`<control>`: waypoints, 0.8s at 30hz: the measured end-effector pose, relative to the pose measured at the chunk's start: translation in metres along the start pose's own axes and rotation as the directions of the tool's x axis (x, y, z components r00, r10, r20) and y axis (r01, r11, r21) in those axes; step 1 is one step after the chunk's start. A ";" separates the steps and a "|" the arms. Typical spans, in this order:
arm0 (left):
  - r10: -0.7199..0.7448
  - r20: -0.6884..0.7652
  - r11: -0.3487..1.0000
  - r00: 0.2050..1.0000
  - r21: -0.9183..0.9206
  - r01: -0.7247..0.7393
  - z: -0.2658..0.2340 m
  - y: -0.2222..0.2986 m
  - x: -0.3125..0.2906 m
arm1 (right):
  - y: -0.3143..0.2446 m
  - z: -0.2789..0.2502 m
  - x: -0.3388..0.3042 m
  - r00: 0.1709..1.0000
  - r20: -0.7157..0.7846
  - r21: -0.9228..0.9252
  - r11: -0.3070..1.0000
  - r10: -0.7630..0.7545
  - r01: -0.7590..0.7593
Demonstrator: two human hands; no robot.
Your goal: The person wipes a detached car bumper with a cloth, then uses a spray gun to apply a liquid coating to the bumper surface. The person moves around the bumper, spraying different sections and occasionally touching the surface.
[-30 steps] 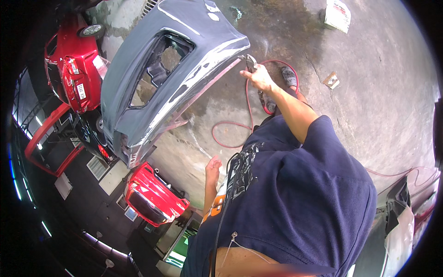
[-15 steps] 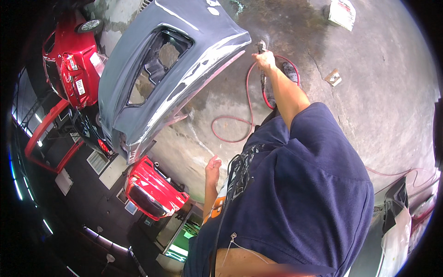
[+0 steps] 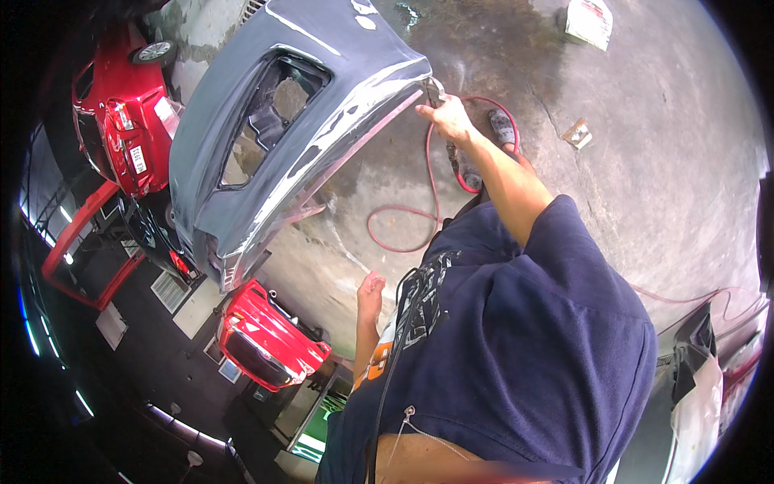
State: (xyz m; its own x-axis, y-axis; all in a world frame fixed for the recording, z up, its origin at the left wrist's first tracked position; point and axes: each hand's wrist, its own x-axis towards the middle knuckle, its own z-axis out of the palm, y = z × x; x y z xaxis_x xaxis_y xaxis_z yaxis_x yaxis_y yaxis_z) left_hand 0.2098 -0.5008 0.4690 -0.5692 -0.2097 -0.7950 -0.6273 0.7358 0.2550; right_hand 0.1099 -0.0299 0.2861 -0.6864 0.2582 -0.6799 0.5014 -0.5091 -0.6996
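Note:
My right hand (image 3: 450, 119) is closed around a metal air blow gun (image 3: 436, 90), its nozzle close to the far right end of a grey car bumper (image 3: 266, 185). A red hose (image 3: 430, 161) runs from the gun and loops on the floor. The bumper has whitish, sanded-looking patches along its near edge and a large opening in its middle. Nearer my body, my left hand (image 3: 371, 284) hangs in the air, loosely open with nothing visible in it, apart from the bumper.
Two red cars stand to the left, one further off (image 3: 133, 121) and one nearer (image 3: 266, 339). A red frame-like panel (image 3: 76, 242) is beside them. On the concrete floor lie a white container (image 3: 588, 22) and a small block-like scrap (image 3: 577, 134). Plastic-covered parts (image 3: 700, 403) stand at lower right.
My right hand has moved left and slightly nearer, bringing the air blow gun to the bumper's end. My left hand stays almost where it was.

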 end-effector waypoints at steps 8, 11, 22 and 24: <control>0.009 0.007 1.000 1.000 -0.009 -0.009 -0.005 -0.003 0.006 | 0.003 -0.003 0.029 0.999 0.003 -0.050 0.998 0.032 -0.031; 0.015 0.008 1.000 1.000 -0.024 -0.015 -0.006 -0.008 0.006 | 0.003 -0.002 0.037 0.999 0.033 -0.020 0.999 0.030 -0.029; -0.034 0.039 0.999 0.999 -0.022 0.034 0.006 -0.006 0.003 | 0.015 -0.002 0.048 0.998 -0.058 -0.228 0.973 0.022 -0.035; -0.078 0.148 0.985 0.986 -0.144 0.099 0.022 -0.005 0.003 | 0.017 -0.001 0.046 0.998 -0.059 -0.233 0.972 0.021 -0.034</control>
State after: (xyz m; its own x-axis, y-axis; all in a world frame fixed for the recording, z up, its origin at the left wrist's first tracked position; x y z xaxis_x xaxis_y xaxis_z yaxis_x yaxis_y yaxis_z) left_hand 0.2235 -0.4910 0.4532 -0.4337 -0.1690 -0.8851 -0.7507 0.6111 0.2511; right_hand 0.0875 -0.0262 0.2431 -0.6434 0.2960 -0.7060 0.6332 -0.3127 -0.7081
